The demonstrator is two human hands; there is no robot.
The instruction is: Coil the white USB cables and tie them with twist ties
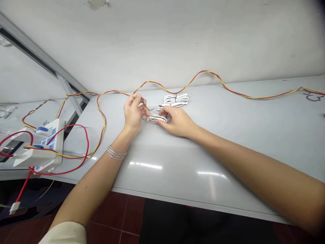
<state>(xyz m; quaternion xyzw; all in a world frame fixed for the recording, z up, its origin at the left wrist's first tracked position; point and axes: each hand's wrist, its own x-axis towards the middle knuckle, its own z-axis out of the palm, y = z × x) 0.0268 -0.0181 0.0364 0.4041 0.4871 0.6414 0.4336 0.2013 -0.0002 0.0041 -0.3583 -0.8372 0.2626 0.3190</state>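
Note:
A folded white cable (157,117) lies between my two hands above the grey table. My right hand (177,121) has its thumb and fingers closed around the cable's right end. My left hand (134,112) is at the cable's left end, its fingers bent and pinching a thin dark tie (145,104), whose loose end sticks out over the cable. Just behind my right hand rest white cable bundles (176,99), bound with a dark tie.
Twisted red and yellow wires (162,86) run along the wall side of the grey table (162,183). At the left sits a white power strip (57,145) with plugged-in white adapters (35,157) and looping red wires. A dark tie (314,97) lies at the far right.

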